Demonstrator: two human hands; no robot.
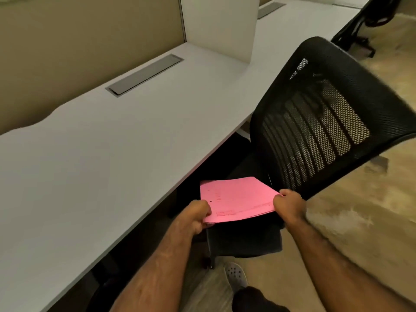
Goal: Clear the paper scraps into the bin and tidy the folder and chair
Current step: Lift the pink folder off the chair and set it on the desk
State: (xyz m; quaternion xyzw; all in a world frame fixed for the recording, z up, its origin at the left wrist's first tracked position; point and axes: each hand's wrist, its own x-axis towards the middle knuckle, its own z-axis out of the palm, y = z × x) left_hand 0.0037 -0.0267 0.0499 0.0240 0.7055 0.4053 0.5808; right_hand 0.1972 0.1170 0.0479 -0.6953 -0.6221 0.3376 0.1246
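A pink folder is held flat over the seat of a black mesh-backed office chair. My left hand grips the folder's near left corner. My right hand grips its near right corner. The chair stands just off the front edge of a long white desk, with its back tilted toward me. No paper scraps or bin are in view.
A grey cable hatch is set into the desk, and a white divider stands at the back. A second black chair sits at the far right. Tan carpet lies to the right. My shoe is below.
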